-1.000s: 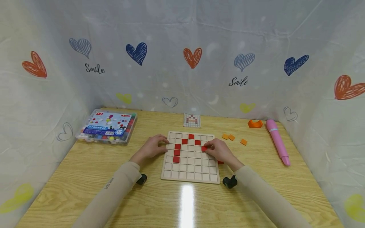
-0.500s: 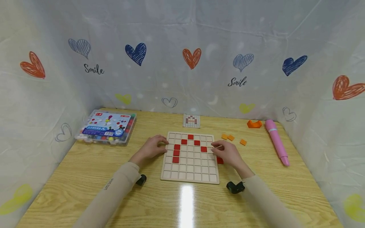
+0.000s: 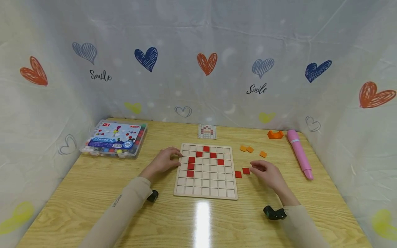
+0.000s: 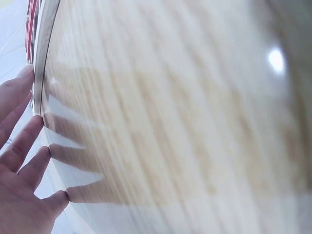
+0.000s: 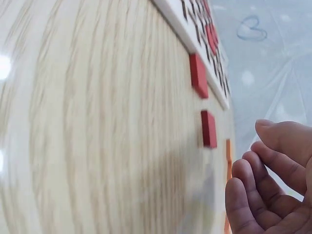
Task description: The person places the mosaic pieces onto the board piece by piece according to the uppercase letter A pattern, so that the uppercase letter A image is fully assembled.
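A square wooden grid board (image 3: 214,183) lies on the table with several red tiles (image 3: 191,166) set in an arch-like pattern in its cells. My left hand (image 3: 163,160) touches the board's left edge; in the left wrist view its fingertips (image 4: 34,122) rest at the edge and on the table. Two loose red tiles lie right of the board: one tile (image 3: 238,174) against its edge, another tile (image 3: 246,171) a little farther out. Just right of the outer tile is my right hand (image 3: 269,175), fingers loosely bent, holding nothing; the right wrist view shows it apart from both tiles.
Behind the board lies a small pattern card (image 3: 207,131). Orange tiles (image 3: 250,149) are at the back right, with an orange curved piece (image 3: 275,134) and a pink pen-shaped object (image 3: 299,154) beyond. A clear plastic case (image 3: 114,138) sits at the back left.
My right hand has let go of a red tile in the board's right side and moved right, off the board, to the loose red tiles. The left hand stays at the edge.
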The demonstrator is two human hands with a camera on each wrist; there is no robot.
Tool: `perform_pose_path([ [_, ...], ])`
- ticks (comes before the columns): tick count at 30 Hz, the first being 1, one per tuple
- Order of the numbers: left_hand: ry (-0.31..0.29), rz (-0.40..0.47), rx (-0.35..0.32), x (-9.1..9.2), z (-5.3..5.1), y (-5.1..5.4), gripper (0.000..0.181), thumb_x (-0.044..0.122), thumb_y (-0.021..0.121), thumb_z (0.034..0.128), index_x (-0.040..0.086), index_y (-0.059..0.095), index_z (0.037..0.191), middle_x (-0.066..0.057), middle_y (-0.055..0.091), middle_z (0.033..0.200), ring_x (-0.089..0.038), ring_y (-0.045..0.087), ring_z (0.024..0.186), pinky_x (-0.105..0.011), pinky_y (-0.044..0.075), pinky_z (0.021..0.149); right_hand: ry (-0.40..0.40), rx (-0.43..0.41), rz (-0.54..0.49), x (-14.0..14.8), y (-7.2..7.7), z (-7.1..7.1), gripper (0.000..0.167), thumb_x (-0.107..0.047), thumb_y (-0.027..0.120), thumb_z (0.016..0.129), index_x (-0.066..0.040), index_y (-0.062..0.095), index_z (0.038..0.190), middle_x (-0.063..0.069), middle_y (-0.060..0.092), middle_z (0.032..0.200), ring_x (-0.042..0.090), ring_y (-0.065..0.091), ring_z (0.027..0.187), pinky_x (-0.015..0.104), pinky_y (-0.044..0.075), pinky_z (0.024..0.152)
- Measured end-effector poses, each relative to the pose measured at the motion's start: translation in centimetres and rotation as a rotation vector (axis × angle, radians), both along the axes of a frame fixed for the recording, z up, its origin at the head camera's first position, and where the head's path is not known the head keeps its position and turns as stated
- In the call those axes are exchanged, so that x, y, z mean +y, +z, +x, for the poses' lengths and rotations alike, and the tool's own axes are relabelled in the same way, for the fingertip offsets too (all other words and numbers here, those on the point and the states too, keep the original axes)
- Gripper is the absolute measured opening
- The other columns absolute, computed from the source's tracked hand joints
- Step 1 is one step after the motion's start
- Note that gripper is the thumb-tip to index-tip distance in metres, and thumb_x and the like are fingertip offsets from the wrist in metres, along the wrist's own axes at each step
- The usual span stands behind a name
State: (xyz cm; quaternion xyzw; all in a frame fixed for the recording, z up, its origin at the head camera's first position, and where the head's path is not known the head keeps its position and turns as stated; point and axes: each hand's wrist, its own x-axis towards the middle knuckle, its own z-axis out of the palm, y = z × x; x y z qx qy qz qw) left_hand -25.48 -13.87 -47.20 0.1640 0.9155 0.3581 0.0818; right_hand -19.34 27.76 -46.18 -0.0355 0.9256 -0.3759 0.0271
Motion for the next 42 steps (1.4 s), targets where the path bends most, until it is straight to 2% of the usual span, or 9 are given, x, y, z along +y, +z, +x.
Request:
perform_pose_path([
  [6, -0.009, -0.010, 0.006, 0.0, -0.2, -0.2, 0.028, 0.016, 0.073, 0.0883, 0.007, 0.069, 0.115, -0.013, 0.055, 0.135, -0.034, 0.042, 0.134, -0.055, 0.012, 0.118, 0.002, -0.019, 0.022, 1.3, -0.4, 0.2, 0.042, -0.027, 0.064, 0.096, 0.000, 0.062, 0.128, 0.018, 0.064, 0.123, 0.032, 0.060, 0.110, 0.040, 0.051, 0.086],
  [11, -0.018, -0.014, 0.022, -0.2, -0.2, -0.2, 0.027, 0.015, 0.073, 0.0882, 0.006, 0.069, 0.114, -0.014, 0.055, 0.134, -0.036, 0.043, 0.133, -0.057, 0.014, 0.116, 0.026, -0.015, 0.031, 1.7, -0.8, 0.0, 0.041, -0.024, 0.066, 0.095, 0.002, 0.062, 0.127, 0.019, 0.064, 0.122, 0.032, 0.061, 0.108, 0.042, 0.051, 0.087],
  [18, -0.014, -0.010, 0.013, -0.1, -0.1, 0.0, 0.027, 0.014, 0.073, 0.0883, 0.006, 0.069, 0.114, -0.015, 0.055, 0.134, -0.036, 0.043, 0.132, -0.055, 0.014, 0.117, 0.066, -0.016, 0.037, 1.2, -0.7, -0.4, 0.042, -0.021, 0.069, 0.092, 0.002, 0.063, 0.126, 0.018, 0.065, 0.118, 0.026, 0.063, 0.100, 0.036, 0.052, 0.084],
  [23, -0.022, -0.024, 0.032, -0.1, -0.1, 0.0, 0.028, 0.014, 0.073, 0.0885, 0.005, 0.069, 0.114, -0.017, 0.055, 0.134, -0.037, 0.044, 0.132, -0.056, 0.016, 0.116, 0.096, -0.016, 0.026, 0.6, -0.6, -0.5, 0.044, -0.020, 0.072, 0.090, 0.003, 0.063, 0.125, 0.016, 0.066, 0.113, 0.024, 0.064, 0.097, 0.031, 0.052, 0.079],
  [30, -0.018, -0.026, 0.025, 0.0, -0.2, -0.2, 0.029, 0.016, 0.073, 0.0883, 0.006, 0.069, 0.115, -0.016, 0.054, 0.135, -0.036, 0.043, 0.132, -0.054, 0.019, 0.116, 0.127, 0.004, 0.034, 0.2, -0.9, -0.7, 0.038, -0.018, 0.073, 0.089, 0.001, 0.066, 0.121, 0.015, 0.065, 0.113, 0.024, 0.062, 0.096, 0.036, 0.052, 0.083],
  [36, -0.007, -0.013, -0.001, 0.0, -0.2, -0.2, 0.029, 0.015, 0.073, 0.0887, 0.006, 0.068, 0.116, -0.015, 0.053, 0.137, -0.036, 0.040, 0.135, -0.055, 0.011, 0.118, 0.135, 0.019, 0.069, 0.1, -1.1, -0.9, 0.028, -0.014, 0.073, 0.089, -0.002, 0.070, 0.113, 0.014, 0.064, 0.110, 0.023, 0.062, 0.093, 0.037, 0.053, 0.082],
  [42, -0.003, -0.017, -0.003, 0.0, -0.1, -0.2, 0.029, 0.015, 0.073, 0.0888, 0.007, 0.068, 0.116, -0.015, 0.053, 0.137, -0.036, 0.040, 0.135, -0.058, 0.009, 0.117, 0.132, 0.020, 0.075, 0.2, -1.3, -1.0, 0.025, -0.014, 0.073, 0.088, -0.003, 0.070, 0.111, 0.012, 0.064, 0.108, 0.023, 0.061, 0.093, 0.041, 0.052, 0.083],
])
